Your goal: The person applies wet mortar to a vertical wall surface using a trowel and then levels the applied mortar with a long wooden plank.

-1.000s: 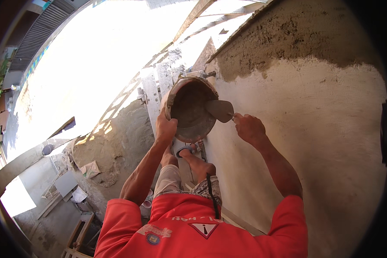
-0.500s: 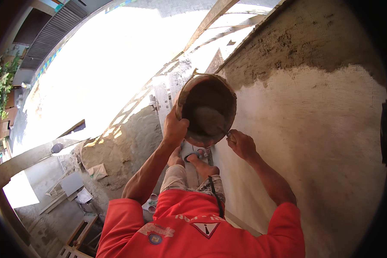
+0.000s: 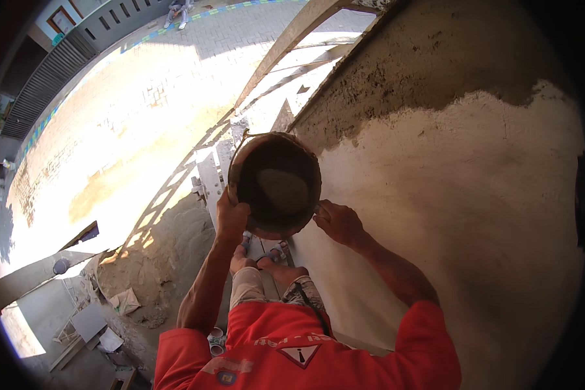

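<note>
My left hand grips the left rim of a round, mortar-crusted bucket, held tilted in front of me so that its dark inside faces up toward the camera. At the bucket's right rim, my right hand is closed round a trowel's handle. The trowel's blade is down inside the bucket, in shadow; how much mortar is there is hard to tell. My sandalled feet stand on narrow boards below the bucket.
A plastered wall, dark and rough along its top, runs close on my right. Weathered planks lead ahead. Below left lie a mortar heap and loose boards. A curved beam crosses above a sunlit paved yard, where a person is partly visible.
The trowel blade has gone from the bucket's right rim down into it. The bucket and both hands sit farther left in view than half a second ago; the view has shifted too.
</note>
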Tool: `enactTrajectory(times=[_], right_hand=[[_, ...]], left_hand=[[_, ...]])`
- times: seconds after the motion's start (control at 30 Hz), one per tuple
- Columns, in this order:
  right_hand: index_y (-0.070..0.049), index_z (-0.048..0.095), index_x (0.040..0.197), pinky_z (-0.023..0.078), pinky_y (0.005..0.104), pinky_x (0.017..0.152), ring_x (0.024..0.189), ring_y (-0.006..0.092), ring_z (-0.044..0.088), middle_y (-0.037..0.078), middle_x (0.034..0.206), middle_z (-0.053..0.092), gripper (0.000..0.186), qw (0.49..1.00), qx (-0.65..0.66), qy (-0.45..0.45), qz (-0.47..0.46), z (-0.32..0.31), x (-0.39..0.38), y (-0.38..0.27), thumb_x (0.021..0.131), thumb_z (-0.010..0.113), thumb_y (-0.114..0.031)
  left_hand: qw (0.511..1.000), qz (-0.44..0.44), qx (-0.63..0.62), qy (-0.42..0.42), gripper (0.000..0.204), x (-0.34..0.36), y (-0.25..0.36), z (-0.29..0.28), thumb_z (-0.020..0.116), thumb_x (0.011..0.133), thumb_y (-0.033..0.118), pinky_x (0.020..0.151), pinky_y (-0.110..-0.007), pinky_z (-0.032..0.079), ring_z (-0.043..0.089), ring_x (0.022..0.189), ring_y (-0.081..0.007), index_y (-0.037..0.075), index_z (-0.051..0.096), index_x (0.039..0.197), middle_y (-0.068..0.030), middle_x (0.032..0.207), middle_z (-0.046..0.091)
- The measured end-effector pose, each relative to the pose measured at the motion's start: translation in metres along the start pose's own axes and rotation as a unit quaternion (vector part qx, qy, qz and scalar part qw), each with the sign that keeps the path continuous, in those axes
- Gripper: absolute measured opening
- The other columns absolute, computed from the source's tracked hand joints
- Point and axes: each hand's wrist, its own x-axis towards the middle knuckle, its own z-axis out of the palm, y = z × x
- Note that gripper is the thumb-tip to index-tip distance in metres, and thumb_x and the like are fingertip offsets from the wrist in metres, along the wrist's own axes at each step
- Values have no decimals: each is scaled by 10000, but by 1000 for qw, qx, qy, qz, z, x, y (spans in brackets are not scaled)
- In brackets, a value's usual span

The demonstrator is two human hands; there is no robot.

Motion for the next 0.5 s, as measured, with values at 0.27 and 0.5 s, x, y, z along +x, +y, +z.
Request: enactTrajectory(times=[0.27, 0.5], right_hand=[[-57, 526, 1058, 523, 409, 704, 775, 343, 664, 150, 822, 651, 409, 992, 92, 38, -75, -104, -30, -83, 750, 776, -158], [-33, 547, 1088, 495, 324, 623, 666, 154, 603, 68, 775, 617, 382, 962, 241, -94, -87, -167, -48, -112, 774, 746, -120]], left_hand=[[997, 4, -54, 57, 449, 0, -38, -52, 495, 685, -58, 557, -280, 446, 547, 655, -130, -5, 582, 1122, -44, 838, 587], [987, -9, -14, 157, 446, -22, -53, -114, 493, 679, -67, 532, -273, 412, 510, 626, -112, 11, 583, 1109, -26, 821, 571]])
